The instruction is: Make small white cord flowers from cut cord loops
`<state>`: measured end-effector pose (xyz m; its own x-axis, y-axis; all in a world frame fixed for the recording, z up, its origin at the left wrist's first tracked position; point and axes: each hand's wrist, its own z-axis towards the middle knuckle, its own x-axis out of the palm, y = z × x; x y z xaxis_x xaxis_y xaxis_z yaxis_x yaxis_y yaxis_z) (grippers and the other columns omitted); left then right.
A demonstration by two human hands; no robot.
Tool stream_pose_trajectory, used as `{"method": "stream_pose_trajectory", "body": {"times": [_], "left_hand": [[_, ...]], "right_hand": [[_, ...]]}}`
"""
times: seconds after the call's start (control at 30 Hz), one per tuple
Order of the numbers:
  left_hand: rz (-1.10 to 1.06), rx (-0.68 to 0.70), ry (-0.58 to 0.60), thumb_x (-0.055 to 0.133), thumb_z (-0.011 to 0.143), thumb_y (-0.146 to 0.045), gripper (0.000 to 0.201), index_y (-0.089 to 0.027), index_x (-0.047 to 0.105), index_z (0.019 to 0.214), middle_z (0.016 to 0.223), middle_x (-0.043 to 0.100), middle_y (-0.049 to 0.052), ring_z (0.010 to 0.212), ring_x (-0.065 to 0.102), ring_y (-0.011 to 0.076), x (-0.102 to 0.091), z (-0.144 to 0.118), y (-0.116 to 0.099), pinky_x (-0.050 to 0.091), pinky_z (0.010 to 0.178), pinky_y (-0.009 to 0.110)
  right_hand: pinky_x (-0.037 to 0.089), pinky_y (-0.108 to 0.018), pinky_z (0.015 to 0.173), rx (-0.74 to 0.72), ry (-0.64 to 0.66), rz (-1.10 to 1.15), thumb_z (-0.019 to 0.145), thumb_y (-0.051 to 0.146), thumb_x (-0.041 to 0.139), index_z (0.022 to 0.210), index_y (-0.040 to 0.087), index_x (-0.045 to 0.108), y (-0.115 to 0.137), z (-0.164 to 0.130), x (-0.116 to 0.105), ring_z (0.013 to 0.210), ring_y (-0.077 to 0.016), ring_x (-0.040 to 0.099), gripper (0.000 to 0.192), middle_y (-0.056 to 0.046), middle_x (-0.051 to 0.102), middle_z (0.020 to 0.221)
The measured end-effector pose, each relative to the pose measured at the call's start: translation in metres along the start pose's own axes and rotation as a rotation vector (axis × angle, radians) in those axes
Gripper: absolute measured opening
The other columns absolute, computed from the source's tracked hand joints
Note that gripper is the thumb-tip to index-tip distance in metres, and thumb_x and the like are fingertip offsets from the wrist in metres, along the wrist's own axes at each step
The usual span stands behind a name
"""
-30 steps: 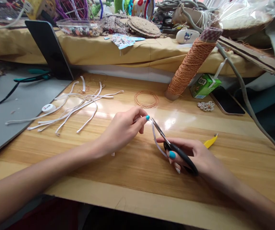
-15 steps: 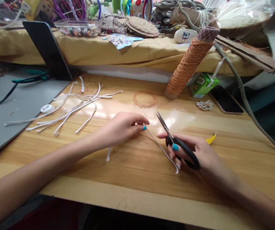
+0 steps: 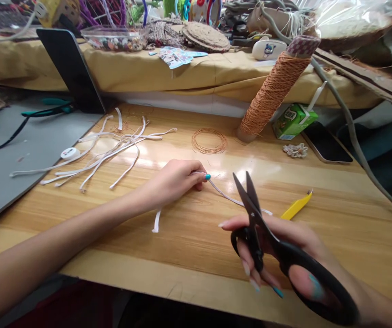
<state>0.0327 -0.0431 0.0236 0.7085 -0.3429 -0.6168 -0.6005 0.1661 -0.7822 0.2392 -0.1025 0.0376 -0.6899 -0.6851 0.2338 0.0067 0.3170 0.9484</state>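
My left hand (image 3: 182,182) pinches a thin white cord (image 3: 224,195) between thumb and fingers, just above the wooden table. One end of the cord runs right and passes behind the scissors; a short white end (image 3: 156,222) shows below my left wrist. In my right hand (image 3: 298,241) are black-handled scissors (image 3: 255,223), with thumb and fingers through the loops. Their blades stand apart, pointing up and away, with nothing between them. Beyond my left hand lies a coil of copper-coloured wire (image 3: 209,140). Behind my right hand is a yellow-handled tool (image 3: 296,207).
Several white cords (image 3: 103,157) lie loose at the left beside a small white round object (image 3: 69,153). A spool of orange-brown cord (image 3: 274,95) leans against the cloth-covered shelf (image 3: 141,73). A green drink carton (image 3: 293,122), a flower-shaped piece (image 3: 295,150) and a phone (image 3: 328,143) sit at the right.
My right hand has moved down, right and closer to me with the scissors, whose blades have opened. The cord's right end has swung up and right. My left hand keeps its place.
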Motion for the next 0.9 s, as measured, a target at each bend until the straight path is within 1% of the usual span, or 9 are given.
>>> {"method": "stream_pose_trajectory", "body": {"times": [0.03, 0.13, 0.2, 0.3, 0.4, 0.47, 0.57, 0.7, 0.9], "left_hand": [[-0.022, 0.000, 0.007, 0.043, 0.080, -0.024, 0.021, -0.013, 0.056, 0.068, 0.067, 0.060, 0.001, 0.066, 0.053, 0.0105, 0.000, 0.000, 0.000, 0.038, 0.064, 0.023], [-0.135, -0.037, 0.043, 0.041, 0.081, -0.022, 0.020, -0.012, 0.055, 0.070, 0.068, 0.059, 0.000, 0.058, 0.048, 0.0074, 0.000, 0.000, -0.003, 0.037, 0.057, 0.021], [-0.227, -0.100, 0.069, 0.038, 0.081, -0.017, 0.018, -0.012, 0.053, 0.074, 0.067, 0.057, 0.000, 0.050, 0.043, 0.0049, -0.002, 0.000, -0.007, 0.034, 0.051, 0.019], [-0.311, -0.171, 0.122, 0.036, 0.080, -0.012, 0.017, -0.011, 0.050, 0.072, 0.065, 0.055, -0.001, 0.044, 0.037, 0.0035, -0.003, -0.001, -0.010, 0.031, 0.044, 0.017], [-0.307, -0.135, 0.155, 0.036, 0.080, -0.013, 0.017, -0.012, 0.049, 0.070, 0.064, 0.056, -0.001, 0.044, 0.039, 0.0033, -0.003, -0.001, -0.008, 0.032, 0.043, 0.016], [-0.279, -0.093, 0.157, 0.038, 0.081, -0.016, 0.015, -0.013, 0.049, 0.071, 0.066, 0.059, 0.000, 0.043, 0.040, 0.0034, -0.002, -0.002, -0.006, 0.033, 0.044, 0.016], [-0.267, -0.078, 0.158, 0.039, 0.081, -0.021, 0.016, -0.013, 0.049, 0.073, 0.068, 0.060, 0.001, 0.043, 0.042, 0.0036, -0.001, -0.004, -0.005, 0.034, 0.043, 0.017], [-0.325, -0.094, 0.141, 0.038, 0.082, -0.024, 0.018, -0.014, 0.048, 0.071, 0.069, 0.060, 0.001, 0.044, 0.044, 0.0036, 0.001, -0.005, -0.005, 0.034, 0.041, 0.016], [-0.370, -0.063, 0.088, 0.039, 0.081, -0.024, 0.017, -0.014, 0.048, 0.071, 0.067, 0.058, -0.001, 0.045, 0.043, 0.0027, 0.001, -0.005, -0.005, 0.033, 0.040, 0.014]], "right_hand": [[0.038, -0.016, 0.045, 0.034, -0.047, -0.026, 0.067, 0.052, 0.058, 0.110, 0.021, 0.054, 0.000, 0.002, 0.000, 0.056, -0.0071, 0.048, 0.052, -0.001, 0.048, 0.070], [0.034, -0.017, 0.040, 0.141, -0.245, -0.155, 0.071, 0.050, 0.056, 0.113, 0.017, 0.052, 0.002, 0.012, -0.006, 0.051, -0.0067, 0.046, 0.054, 0.000, 0.046, 0.067], [0.034, -0.018, 0.040, 0.220, -0.304, -0.238, 0.071, 0.048, 0.056, 0.112, 0.015, 0.053, 0.005, 0.017, -0.010, 0.049, -0.0069, 0.045, 0.053, 0.001, 0.046, 0.062], [0.034, -0.019, 0.042, 0.276, -0.301, -0.384, 0.068, 0.046, 0.059, 0.104, 0.015, 0.059, 0.012, 0.018, -0.013, 0.047, -0.0068, 0.041, 0.047, 0.003, 0.045, 0.058], [0.033, -0.019, 0.042, 0.255, -0.274, -0.556, 0.068, 0.041, 0.060, 0.092, 0.018, 0.064, 0.017, 0.017, -0.016, 0.048, -0.0068, 0.040, 0.034, 0.002, 0.046, 0.059], [0.031, -0.019, 0.041, 0.237, -0.246, -0.623, 0.067, 0.038, 0.061, 0.087, 0.019, 0.066, 0.018, 0.016, -0.019, 0.048, -0.0064, 0.039, 0.028, 0.002, 0.047, 0.061], [0.030, -0.018, 0.040, 0.271, -0.233, -0.617, 0.066, 0.037, 0.062, 0.089, 0.020, 0.066, 0.018, 0.017, -0.024, 0.046, -0.0056, 0.038, 0.029, 0.002, 0.049, 0.061], [0.033, -0.019, 0.041, 0.333, -0.262, -0.557, 0.065, 0.037, 0.062, 0.096, 0.019, 0.066, 0.018, 0.018, -0.027, 0.044, -0.0056, 0.041, 0.036, 0.001, 0.054, 0.062], [0.034, -0.019, 0.041, 0.326, -0.256, -0.539, 0.065, 0.037, 0.061, 0.098, 0.018, 0.065, 0.018, 0.017, -0.028, 0.044, -0.0058, 0.041, 0.038, 0.000, 0.054, 0.060]]}}
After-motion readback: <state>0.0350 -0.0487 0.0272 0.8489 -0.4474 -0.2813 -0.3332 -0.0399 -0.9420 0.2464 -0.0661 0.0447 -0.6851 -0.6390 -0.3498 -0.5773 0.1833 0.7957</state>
